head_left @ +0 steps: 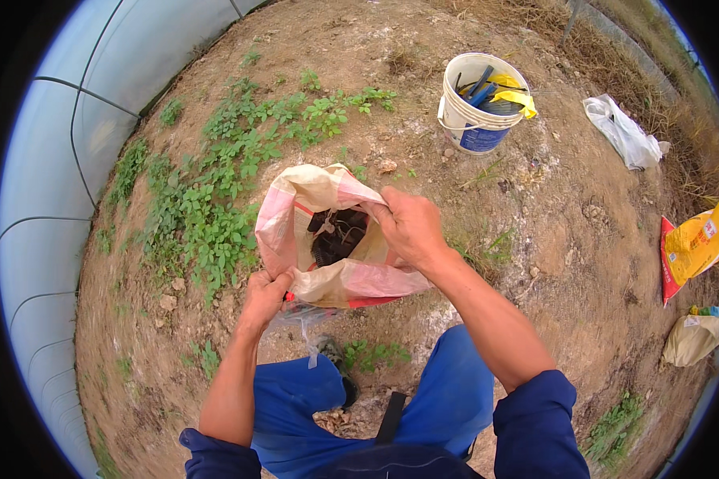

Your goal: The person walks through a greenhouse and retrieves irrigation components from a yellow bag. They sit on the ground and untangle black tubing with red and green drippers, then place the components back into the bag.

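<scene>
A woven sack (284,231), cream with pink and red bands, is held with its mouth spread wide in front of my knees. My left hand (266,299) grips its near left rim, fingers closed on the folded edge. On the right rim my right hand (411,227) pinches the fabric, thumb inside. Down in the sack lies a heap of dark brown and black pieces (337,237) with pale strings, whose kind I cannot make out. Beneath the sack, by my left hand, hangs some clear plastic (305,314).
Ahead to the right stands a white bucket (453,112) holding blue and yellow items. Right of it lies a white plastic bag (621,132); nearer are a yellow-red bag (695,243) and a beige bag (691,339). Green plants (216,215) and a pale plastic sheet wall (48,191) are on the left.
</scene>
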`<state>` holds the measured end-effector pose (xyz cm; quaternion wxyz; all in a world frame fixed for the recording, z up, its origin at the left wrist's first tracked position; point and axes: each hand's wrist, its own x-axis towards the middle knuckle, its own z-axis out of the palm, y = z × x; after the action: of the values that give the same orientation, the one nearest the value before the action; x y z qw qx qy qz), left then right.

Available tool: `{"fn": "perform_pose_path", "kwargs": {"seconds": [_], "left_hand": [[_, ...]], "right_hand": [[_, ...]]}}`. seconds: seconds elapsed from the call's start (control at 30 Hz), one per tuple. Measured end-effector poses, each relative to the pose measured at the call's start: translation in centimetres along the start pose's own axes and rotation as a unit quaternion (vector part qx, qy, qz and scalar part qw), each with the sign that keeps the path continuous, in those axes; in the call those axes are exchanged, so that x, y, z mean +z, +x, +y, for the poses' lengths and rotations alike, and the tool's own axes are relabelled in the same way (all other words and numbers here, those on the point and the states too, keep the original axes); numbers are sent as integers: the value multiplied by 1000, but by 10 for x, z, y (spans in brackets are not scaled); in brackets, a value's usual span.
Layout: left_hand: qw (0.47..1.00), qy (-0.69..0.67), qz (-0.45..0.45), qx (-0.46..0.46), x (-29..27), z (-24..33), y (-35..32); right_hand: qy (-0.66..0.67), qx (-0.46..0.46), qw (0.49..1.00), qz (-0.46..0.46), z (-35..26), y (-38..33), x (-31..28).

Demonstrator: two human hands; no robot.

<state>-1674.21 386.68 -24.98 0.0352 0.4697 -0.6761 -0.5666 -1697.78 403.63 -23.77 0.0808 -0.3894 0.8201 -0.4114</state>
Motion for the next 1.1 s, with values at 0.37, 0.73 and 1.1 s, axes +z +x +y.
{"fn": "perform_pose_path", "kwargs": {"seconds": [0.37,0.73,1.1], "left_hand": [[994,97,-50,23,-25,-3,-69],[968,189,-162,34,7,13,-44],[913,293,-274,77,-70,24,-88]], "right_hand": [[107,30,992,52,-2,-65,-30],[81,119,987,77,38,-109,-34],[37,247,962,-111,-72,-179,-127]]}}
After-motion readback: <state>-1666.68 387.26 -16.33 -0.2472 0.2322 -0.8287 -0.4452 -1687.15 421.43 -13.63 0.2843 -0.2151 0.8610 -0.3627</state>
